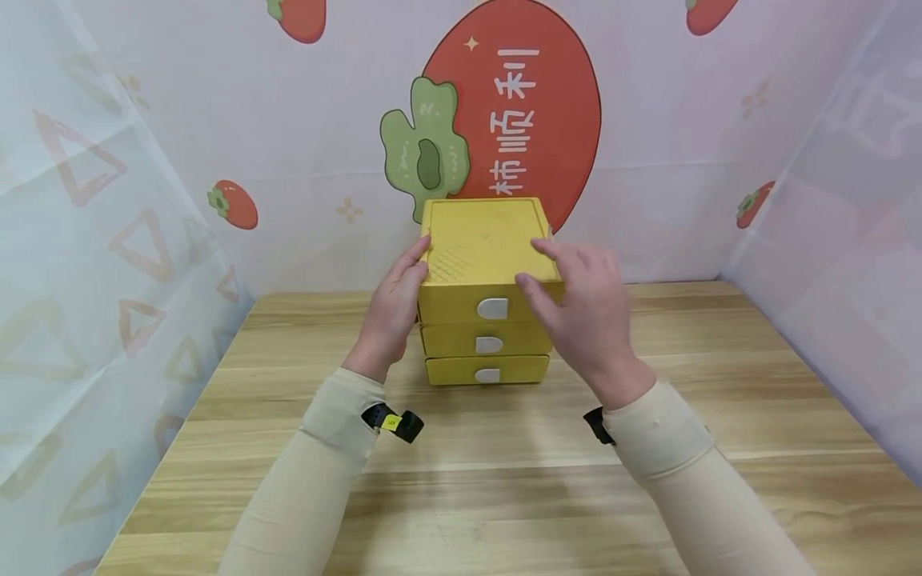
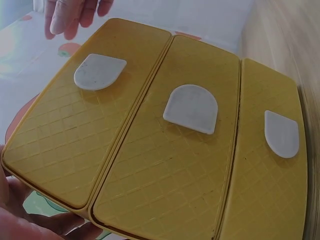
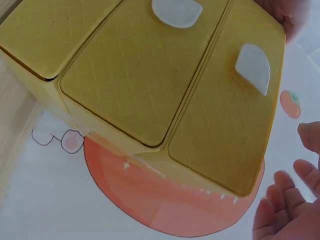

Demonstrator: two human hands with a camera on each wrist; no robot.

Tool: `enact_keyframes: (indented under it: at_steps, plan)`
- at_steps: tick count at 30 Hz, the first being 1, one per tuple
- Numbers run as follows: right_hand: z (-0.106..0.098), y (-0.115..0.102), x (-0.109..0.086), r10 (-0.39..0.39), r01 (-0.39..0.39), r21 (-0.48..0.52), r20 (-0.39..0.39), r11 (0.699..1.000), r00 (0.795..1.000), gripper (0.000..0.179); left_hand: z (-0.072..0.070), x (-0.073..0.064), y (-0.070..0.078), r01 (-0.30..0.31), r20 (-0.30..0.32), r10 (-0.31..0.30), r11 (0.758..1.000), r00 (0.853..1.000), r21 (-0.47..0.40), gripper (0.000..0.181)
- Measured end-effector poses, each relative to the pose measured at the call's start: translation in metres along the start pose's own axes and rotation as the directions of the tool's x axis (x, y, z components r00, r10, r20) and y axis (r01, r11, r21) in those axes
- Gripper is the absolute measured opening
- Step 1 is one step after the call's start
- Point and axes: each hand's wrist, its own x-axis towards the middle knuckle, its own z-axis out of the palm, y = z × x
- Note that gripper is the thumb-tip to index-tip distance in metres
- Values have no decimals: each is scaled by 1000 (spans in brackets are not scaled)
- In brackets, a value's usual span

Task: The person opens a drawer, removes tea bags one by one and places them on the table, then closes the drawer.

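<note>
A yellow three-drawer storage box (image 1: 483, 240) stands on the table, its drawer fronts facing me. Each front carries a white rounded pull tab, such as the top one (image 1: 493, 309); all the drawers sit closed in the box. My left hand (image 1: 392, 308) rests along the box's left side, fingertips at the top edge. In the left wrist view, that hand's fingers (image 2: 55, 222) reach behind the side wall. My right hand (image 1: 587, 308) is at the upper right corner, thumb and fingers spread apart. The right wrist view shows its fingers (image 3: 282, 205) beside the box with nothing between them.
A light wood table (image 1: 461, 480) lies under the box and arms. Behind it hangs a pale backdrop (image 1: 310, 144) printed with red fruit and white characters. Similar patterned sheets stand at the left (image 1: 108, 200) and right (image 1: 850, 216).
</note>
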Motion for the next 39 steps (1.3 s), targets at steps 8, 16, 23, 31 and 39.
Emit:
enact_keyframes:
  at_steps: [8,16,23,31,39]
  plan:
    - [12,-12,-10,-179,178,-41,-3,983,984,25,0,0,0,2,-6,-2,1000,1000,-4,52]
    - [25,-15,-16,-252,252,-41,7,967,968,14,-1,0,0,4,-14,-4,1000,1000,14,51]
    - [28,-16,-17,-245,246,-42,42,968,969,12,-1,-1,3,-1,-13,1,1000,1000,17,52]
    - [28,-18,-17,-217,225,-73,104,972,971,13,-2,0,1,4,-4,-4,1000,1000,0,51]
    - [28,-20,-18,-215,225,-86,119,970,969,13,-2,-3,1,13,9,-13,1000,1000,14,51]
